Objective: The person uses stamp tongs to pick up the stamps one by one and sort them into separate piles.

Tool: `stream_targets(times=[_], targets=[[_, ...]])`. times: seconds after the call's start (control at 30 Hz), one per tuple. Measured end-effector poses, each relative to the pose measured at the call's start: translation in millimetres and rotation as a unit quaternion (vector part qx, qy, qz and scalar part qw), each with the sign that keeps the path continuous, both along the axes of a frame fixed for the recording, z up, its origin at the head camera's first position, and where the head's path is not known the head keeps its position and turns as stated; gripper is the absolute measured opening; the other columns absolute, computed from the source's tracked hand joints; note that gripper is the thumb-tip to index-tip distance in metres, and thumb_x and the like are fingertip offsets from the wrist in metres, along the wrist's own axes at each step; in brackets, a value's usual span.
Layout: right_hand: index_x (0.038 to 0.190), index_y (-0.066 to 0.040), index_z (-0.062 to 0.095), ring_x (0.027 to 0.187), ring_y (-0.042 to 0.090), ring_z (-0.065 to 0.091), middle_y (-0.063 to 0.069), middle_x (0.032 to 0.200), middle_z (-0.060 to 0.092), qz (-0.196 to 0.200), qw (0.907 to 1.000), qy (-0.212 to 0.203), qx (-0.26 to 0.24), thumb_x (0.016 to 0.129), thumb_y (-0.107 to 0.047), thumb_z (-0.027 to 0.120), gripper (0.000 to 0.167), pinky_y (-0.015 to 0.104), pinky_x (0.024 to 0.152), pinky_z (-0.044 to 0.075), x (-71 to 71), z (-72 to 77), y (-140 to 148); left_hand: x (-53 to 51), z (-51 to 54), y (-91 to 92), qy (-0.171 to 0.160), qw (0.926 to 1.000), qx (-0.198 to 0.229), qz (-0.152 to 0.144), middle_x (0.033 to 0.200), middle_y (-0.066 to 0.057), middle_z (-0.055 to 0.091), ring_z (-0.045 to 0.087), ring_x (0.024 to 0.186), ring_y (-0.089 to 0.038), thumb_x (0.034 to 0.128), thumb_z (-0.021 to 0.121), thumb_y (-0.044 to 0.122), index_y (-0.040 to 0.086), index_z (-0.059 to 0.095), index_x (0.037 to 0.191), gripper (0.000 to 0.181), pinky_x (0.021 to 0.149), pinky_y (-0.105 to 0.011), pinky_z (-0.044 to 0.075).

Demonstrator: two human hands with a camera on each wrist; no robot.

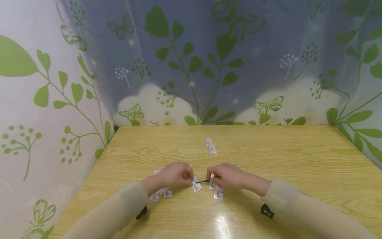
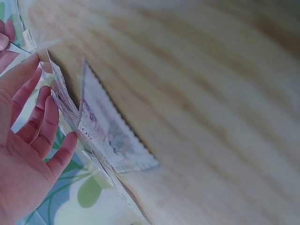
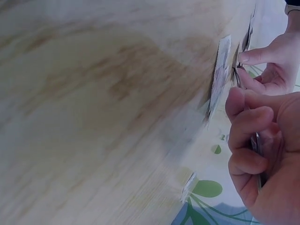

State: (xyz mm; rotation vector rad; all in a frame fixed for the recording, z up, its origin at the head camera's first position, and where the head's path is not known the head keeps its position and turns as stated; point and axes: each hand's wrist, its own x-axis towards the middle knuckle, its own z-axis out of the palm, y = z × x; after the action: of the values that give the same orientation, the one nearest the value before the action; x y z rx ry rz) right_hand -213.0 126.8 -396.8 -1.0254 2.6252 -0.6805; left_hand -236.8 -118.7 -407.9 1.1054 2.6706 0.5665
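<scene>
Near the middle of the table, my left hand pinches a small postage stamp by its edge. My right hand grips dark, thin tweezers, whose tips reach that stamp. In the right wrist view, the fingers curl around the tweezers. Several stamps lie under and beside the left hand; one stamp shows a toothed edge in the left wrist view. Below the right hand, another stamp overlaps one partly hidden by that hand. Fingers cover part of the pinched stamp.
Farther back on the wooden table lie two overlapping stamps. A curtain with leaves and butterflies hangs behind the table's far edge and along both sides. Dark straps show at the sleeve cuffs.
</scene>
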Motion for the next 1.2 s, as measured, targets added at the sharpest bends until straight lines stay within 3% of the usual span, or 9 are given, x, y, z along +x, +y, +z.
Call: stream_targets(times=[0.27, 0.6, 0.87, 1.2], targets=[[0.097, -0.016, 0.065, 0.055, 0.005, 0.042, -0.011, 0.065, 0.051, -0.001, 0.9993, 0.036, 0.01, 0.094, -0.011, 0.063, 0.007, 0.025, 0.05, 0.035, 1.5, -0.8, -0.7, 0.2, -0.6, -1.3, 0.01, 0.9999, 0.008, -0.002, 0.083, 0.012, 0.054, 0.051, 0.075, -0.006, 0.085, 0.076, 0.026, 0.024, 0.067, 0.082, 0.009, 0.068, -0.026, 0.044], [0.098, -0.017, 0.065, 0.055, 0.005, 0.043, -0.011, 0.065, 0.052, -0.008, 0.9995, 0.031, 0.009, 0.095, -0.012, 0.063, 0.006, 0.025, 0.049, 0.035, 3.5, -0.9, -0.8, 0.7, -0.5, -2.7, -0.007, 0.9997, 0.021, -0.006, 0.081, 0.011, 0.055, 0.051, 0.071, -0.006, 0.0836, 0.077, 0.025, 0.023, 0.069, 0.085, 0.008, 0.064, -0.026, 0.044], [0.097, -0.015, 0.064, 0.054, 0.007, 0.04, -0.009, 0.062, 0.049, -0.031, 0.9985, 0.045, 0.01, 0.094, -0.009, 0.062, 0.007, 0.024, 0.049, 0.031, -4.4, -2.2, 0.2, -0.2, -1.2, -2.2, -0.01, 0.9998, 0.016, -0.004, 0.083, 0.013, 0.055, 0.053, 0.074, -0.005, 0.0831, 0.077, 0.026, 0.024, 0.069, 0.086, 0.008, 0.066, -0.025, 0.045], [0.095, -0.017, 0.065, 0.055, 0.007, 0.039, -0.009, 0.063, 0.049, -0.029, 0.9978, 0.057, 0.019, 0.093, -0.009, 0.063, 0.008, 0.025, 0.049, 0.03, -5.4, -1.6, 0.0, -0.4, -0.5, -1.7, -0.018, 0.9997, 0.014, -0.006, 0.083, 0.013, 0.055, 0.053, 0.074, -0.005, 0.0829, 0.077, 0.026, 0.023, 0.069, 0.087, 0.009, 0.067, -0.025, 0.046]])
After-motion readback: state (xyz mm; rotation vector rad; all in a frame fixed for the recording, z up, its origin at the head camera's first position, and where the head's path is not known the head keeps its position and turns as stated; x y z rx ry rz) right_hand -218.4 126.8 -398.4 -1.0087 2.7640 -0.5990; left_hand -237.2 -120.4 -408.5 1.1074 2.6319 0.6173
